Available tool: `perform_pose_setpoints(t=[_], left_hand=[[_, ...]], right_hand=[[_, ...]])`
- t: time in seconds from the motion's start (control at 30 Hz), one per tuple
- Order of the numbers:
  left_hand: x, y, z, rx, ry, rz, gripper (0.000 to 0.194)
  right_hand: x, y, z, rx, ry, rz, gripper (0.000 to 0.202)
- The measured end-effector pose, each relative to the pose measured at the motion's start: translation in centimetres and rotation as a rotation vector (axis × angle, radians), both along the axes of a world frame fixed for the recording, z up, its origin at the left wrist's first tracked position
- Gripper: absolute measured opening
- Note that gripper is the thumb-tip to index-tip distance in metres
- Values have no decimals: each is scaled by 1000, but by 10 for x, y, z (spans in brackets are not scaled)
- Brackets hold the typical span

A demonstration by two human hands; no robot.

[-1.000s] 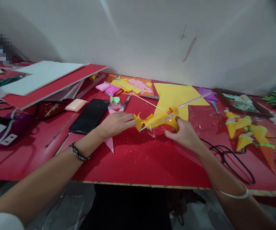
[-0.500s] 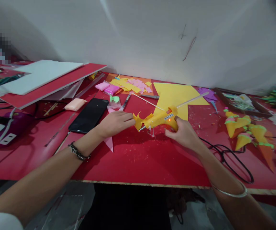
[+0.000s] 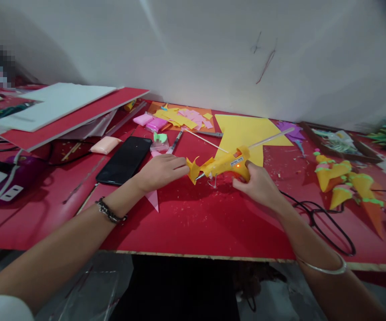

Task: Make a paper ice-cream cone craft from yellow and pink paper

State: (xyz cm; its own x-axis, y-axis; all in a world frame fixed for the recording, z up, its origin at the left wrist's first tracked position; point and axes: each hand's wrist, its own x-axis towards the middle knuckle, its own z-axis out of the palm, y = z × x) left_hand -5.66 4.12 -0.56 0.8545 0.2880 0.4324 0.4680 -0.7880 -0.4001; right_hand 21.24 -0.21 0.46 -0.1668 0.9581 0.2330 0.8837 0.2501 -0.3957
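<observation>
A yellow glue gun [image 3: 224,164] with a lit orange light is gripped by my right hand [image 3: 259,182]. Its metal nozzle points left and down, at a curled yellow paper piece [image 3: 193,169]. My left hand [image 3: 163,171] pinches that piece at its left edge. A clear glue stick [image 3: 272,137] juts out of the gun's back end. Under my left wrist pokes a pink paper strip [image 3: 153,200]. Just left of that hand lies a black phone [image 3: 125,161].
Yellow paper [image 3: 242,129] and a tray [image 3: 342,140] lie toward the wall. Yellow and orange paper cones [image 3: 343,183] stand at right, near a looped black cable [image 3: 329,227]. White boards [image 3: 62,104] are stacked at the back left, above a purple device [image 3: 15,183].
The glue gun and my right hand have shifted very slightly right. My left hand stays in place on the yellow paper piece.
</observation>
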Motion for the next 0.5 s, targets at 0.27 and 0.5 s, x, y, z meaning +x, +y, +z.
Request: perform_pose_setpoints(t=[0.27,0.5], left_hand=[[1,-1,2,23,-1,6,25],[0,-1,1,19,-11,10,20]], right_hand=[[0,0,0,-3,10,9,18],[-2,-1,1,-12,39,48,15]])
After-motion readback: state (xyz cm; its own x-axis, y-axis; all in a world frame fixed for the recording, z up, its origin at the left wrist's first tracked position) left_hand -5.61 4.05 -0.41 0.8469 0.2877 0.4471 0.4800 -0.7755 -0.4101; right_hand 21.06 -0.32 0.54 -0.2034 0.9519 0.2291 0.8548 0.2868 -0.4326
